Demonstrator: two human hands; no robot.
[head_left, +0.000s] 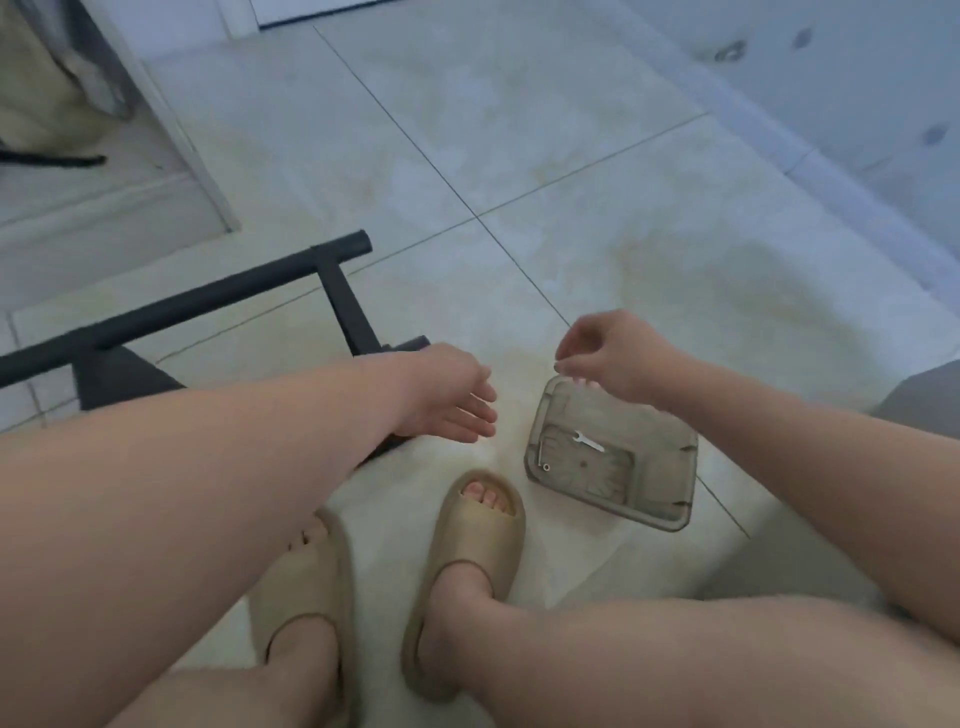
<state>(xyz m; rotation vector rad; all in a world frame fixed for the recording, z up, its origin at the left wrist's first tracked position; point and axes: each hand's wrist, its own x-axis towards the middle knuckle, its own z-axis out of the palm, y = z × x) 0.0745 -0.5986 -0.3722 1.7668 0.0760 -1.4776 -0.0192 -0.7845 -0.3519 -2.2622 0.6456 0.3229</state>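
Grabbing hardware, assembly barely starting.
R hand (613, 358) is curling over near-right tray (675, 522), maybe pinching sth, can't tell; L hand (457, 397) is reaching, fingers released, toward black frame (208, 301); wrench (588, 442) lying unused in tray.

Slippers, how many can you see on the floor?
2. One slipper is on the left foot, lower middle; the other slipper is on the right foot, beside the grey tray.
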